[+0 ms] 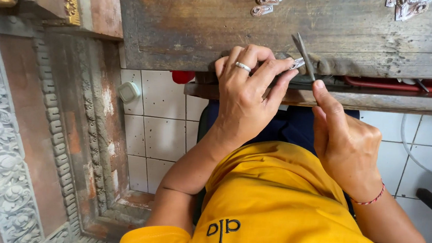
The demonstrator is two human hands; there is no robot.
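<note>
Left hand (246, 95) fingers pinch a silver piece (297, 63) (seemingly jewellery); right hand (345, 142) grips a file (303, 54).

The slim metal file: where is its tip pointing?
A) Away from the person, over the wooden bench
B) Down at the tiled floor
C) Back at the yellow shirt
A: the right hand grips the slim metal file, which angles up across the wooden bench beside the small silver piece pinched by the left hand.
</note>
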